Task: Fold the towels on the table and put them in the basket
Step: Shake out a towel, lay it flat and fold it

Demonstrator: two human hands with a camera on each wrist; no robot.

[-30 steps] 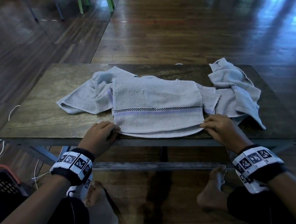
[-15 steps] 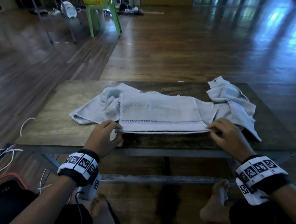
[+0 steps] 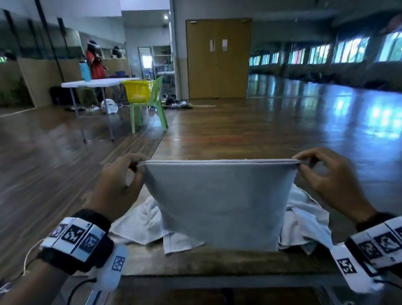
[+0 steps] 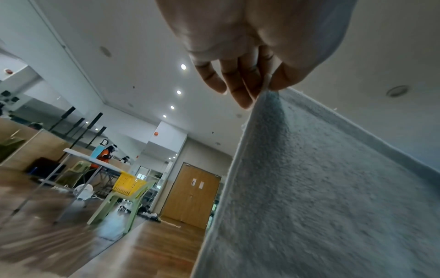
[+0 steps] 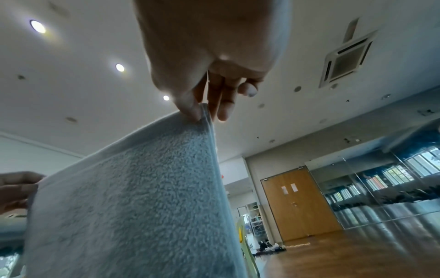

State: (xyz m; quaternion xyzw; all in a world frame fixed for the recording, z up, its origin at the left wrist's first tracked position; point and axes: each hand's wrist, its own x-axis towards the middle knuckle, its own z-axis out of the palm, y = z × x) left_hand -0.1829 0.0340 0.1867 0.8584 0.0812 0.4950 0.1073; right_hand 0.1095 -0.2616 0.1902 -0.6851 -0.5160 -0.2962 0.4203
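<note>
hands pinching folded grey terry towel – taut, rectangular, nubby

We're in a big open hall, more studio or activity room than home: a wide polished wooden floor runs back to tall mirror panels on the left wall and a row of windows on the right. Wooden double doors close the far end, with a folding table, a green plastic chair and recessed ceiling lights overhead.
</note>
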